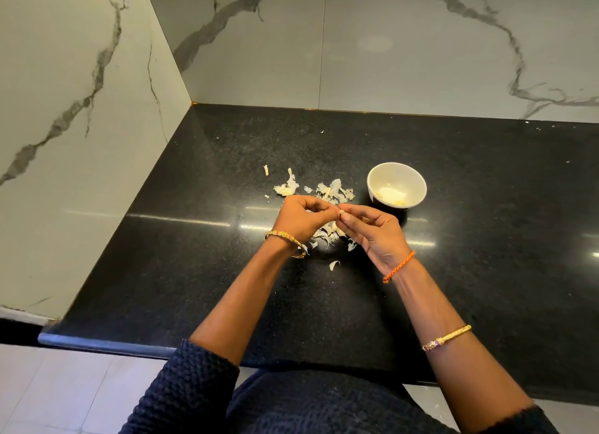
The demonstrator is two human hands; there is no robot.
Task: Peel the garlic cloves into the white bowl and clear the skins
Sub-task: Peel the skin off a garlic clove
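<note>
My left hand [303, 218] and my right hand [372, 231] meet above the black counter, and their fingertips pinch one small garlic clove [341, 212] between them. Pale garlic skins [327, 190] lie scattered on the counter beyond and under the hands, with one more skin piece [334, 265] nearer to me. A chunk of unpeeled garlic [285, 189] sits at the left of the pile. The white bowl [396, 184] stands just right of the skins and holds a few peeled cloves [390, 194].
The black stone counter [194, 239] ends in marble walls on the left and at the back. Its front edge [107, 341] runs just before my body. Pale floor tiles show below it.
</note>
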